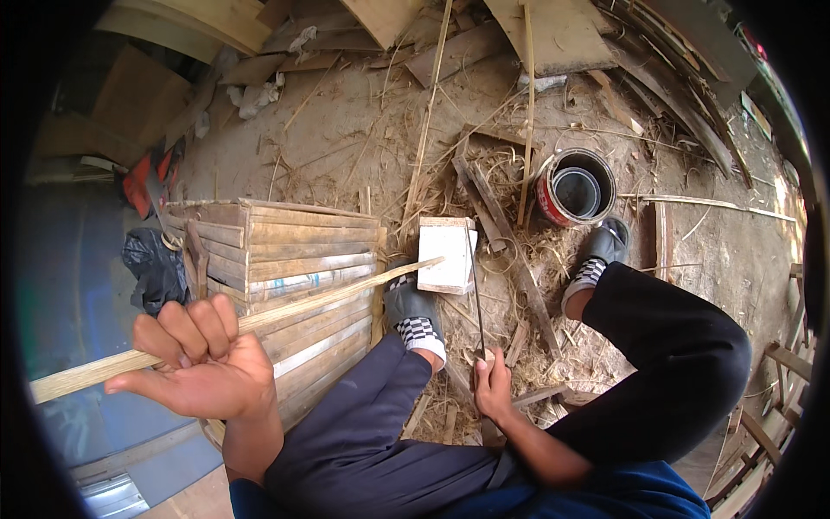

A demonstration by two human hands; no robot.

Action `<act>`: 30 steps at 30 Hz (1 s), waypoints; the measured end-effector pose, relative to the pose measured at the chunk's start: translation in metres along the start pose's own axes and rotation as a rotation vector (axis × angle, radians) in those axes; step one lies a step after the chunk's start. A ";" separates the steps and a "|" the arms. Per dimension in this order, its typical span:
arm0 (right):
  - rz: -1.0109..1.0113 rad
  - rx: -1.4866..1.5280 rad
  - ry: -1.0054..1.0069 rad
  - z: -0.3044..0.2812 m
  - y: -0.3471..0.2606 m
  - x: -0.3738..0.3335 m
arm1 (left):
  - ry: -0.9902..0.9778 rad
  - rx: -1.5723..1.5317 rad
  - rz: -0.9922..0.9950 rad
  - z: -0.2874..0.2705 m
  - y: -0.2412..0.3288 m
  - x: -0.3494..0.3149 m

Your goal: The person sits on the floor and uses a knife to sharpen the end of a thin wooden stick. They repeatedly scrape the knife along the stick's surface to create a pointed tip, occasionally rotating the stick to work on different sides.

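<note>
My left hand (203, 363) is closed round a long pale bamboo strip (337, 292), its thumb pointing left. The strip slants up to the right, and its far tip lies over a white-topped wooden block (443, 235) on the ground beside my left shoe. Lower down, my right hand (494, 391) grips a long, thin, dark-bladed knife (479, 303), seen nearly edge-on. The blade points away from me and passes along the block's right side. Whether blade and strip touch, I cannot tell; their visible parts look apart.
A slatted wooden crate (311, 251) stands left of my left leg. Ahead on the right is an open paint bucket (577, 186) with a smaller container inside. Shavings and wooden offcuts (519, 259) litter the dirt ground. Boards (553, 39) lie at the back.
</note>
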State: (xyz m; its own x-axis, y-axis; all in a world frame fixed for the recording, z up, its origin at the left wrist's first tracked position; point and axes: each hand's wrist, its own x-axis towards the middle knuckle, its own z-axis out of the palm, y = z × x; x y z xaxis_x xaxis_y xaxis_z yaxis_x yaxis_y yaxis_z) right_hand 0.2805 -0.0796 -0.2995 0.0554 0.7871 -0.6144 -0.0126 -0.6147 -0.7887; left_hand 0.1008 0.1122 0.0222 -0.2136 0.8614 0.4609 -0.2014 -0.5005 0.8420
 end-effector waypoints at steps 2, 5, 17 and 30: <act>-0.090 -0.125 -0.050 0.002 0.000 0.001 | -0.041 -0.051 -0.007 0.002 0.000 0.000; -0.091 -0.218 0.051 0.005 0.004 0.001 | 0.083 -0.054 -0.010 0.004 0.000 0.001; 0.083 -0.038 -0.041 0.013 0.040 0.023 | -0.011 -0.121 -0.040 0.013 -0.017 0.014; -0.729 0.432 0.162 -0.191 -0.233 -0.133 | 0.136 -0.368 0.453 0.029 0.043 0.036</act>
State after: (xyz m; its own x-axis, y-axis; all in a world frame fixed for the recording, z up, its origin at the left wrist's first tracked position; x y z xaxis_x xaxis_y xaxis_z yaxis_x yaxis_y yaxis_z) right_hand 0.4669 -0.0514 -0.0294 0.3390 0.9402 0.0343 -0.2953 0.1409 -0.9449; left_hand 0.1119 0.1246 0.0830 -0.4710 0.5484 0.6909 -0.3745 -0.8335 0.4063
